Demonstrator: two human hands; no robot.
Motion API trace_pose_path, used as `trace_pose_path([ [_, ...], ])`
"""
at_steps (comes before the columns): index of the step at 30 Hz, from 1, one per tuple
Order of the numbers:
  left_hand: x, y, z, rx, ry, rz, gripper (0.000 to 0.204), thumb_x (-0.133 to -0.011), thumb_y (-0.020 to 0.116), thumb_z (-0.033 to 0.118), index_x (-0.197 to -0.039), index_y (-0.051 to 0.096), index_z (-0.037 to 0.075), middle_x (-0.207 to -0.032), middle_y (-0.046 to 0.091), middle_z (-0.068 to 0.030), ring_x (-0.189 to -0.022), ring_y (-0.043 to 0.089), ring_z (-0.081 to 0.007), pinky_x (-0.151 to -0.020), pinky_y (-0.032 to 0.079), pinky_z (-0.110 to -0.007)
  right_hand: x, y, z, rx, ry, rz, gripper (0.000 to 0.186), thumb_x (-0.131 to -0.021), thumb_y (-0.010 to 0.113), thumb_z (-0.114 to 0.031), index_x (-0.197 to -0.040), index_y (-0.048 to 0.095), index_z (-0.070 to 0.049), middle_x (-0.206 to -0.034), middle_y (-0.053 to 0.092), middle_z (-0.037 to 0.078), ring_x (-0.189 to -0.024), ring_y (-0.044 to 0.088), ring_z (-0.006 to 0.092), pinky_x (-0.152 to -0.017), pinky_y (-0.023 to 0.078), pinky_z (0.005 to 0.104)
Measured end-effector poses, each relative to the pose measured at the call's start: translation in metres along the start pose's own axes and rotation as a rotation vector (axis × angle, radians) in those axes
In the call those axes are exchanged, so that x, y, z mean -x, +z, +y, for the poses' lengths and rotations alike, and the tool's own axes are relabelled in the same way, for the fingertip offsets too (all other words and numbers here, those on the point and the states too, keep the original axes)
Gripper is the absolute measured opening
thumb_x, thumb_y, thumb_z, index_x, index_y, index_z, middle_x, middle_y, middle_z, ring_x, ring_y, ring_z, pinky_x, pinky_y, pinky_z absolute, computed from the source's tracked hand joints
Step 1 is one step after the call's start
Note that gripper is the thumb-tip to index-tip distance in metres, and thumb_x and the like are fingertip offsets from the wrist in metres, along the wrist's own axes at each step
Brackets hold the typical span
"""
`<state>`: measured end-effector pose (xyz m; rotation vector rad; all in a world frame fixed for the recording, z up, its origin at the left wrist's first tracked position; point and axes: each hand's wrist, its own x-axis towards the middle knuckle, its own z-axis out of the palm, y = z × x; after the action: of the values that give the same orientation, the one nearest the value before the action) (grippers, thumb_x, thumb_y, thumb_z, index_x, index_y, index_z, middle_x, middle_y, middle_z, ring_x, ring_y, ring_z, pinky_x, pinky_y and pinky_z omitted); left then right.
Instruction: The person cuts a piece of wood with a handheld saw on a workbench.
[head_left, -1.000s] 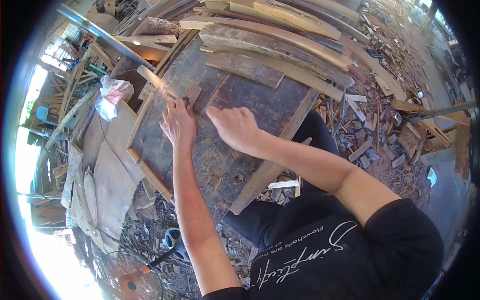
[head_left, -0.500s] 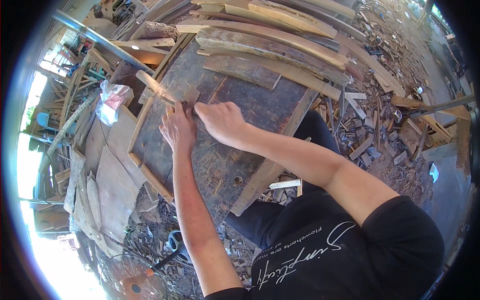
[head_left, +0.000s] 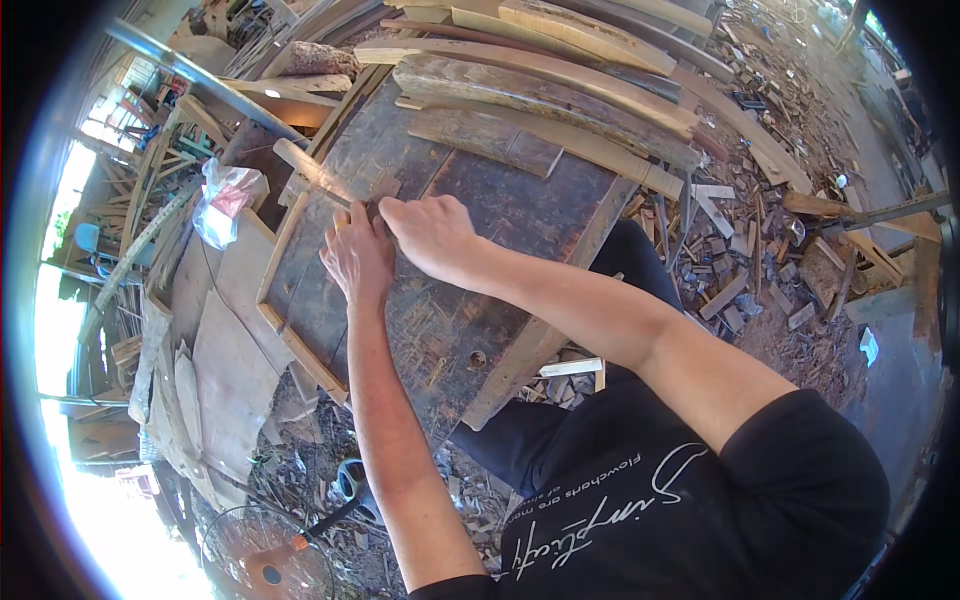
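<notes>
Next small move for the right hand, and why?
I'd probably ease the right hand slightly back from the left hand. The two are bunched together beside the small wood block, near the end of the pale rounded stick, and the fingers hide whatever lies between them. A small gap should show that spot.

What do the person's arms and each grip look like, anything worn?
The person wears a black T-shirt with white lettering on its front and short black sleeves. Below them, the left arm and right arm are bare. The left grip and right grip are ungloved, with no watch visible.
</notes>
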<state>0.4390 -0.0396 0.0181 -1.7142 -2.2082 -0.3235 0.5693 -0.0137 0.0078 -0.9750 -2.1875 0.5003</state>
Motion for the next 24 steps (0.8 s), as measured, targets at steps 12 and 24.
trace_pose_path([
  [12,0.002,-0.002,0.003,-0.009,-0.003,0.011,0.023,-0.092,0.053,0.027,-0.107,0.058,0.01,-0.104,0.06,-0.0141,-0.099,0.06,-0.0355,-0.081,0.045,-0.052,0.019,-0.011,0.0,0.007,0.022,-0.021,0.006,-0.089,0.048,-0.01,-0.094,0.05,-0.009,-0.078,0.067,0.016,-0.078,0.068,0.0338,-0.066,0.05,0.0464],
  [24,0.002,-0.006,0.002,-0.012,-0.027,0.01,0.024,-0.091,0.058,0.027,-0.103,0.057,0.006,-0.106,0.058,-0.0146,-0.101,0.058,-0.0359,-0.082,0.045,-0.051,0.037,-0.022,-0.005,0.004,0.086,-0.046,0.006,-0.088,0.049,-0.011,-0.092,0.051,-0.007,-0.074,0.067,0.016,-0.076,0.068,0.0349,-0.067,0.049,0.0456],
])
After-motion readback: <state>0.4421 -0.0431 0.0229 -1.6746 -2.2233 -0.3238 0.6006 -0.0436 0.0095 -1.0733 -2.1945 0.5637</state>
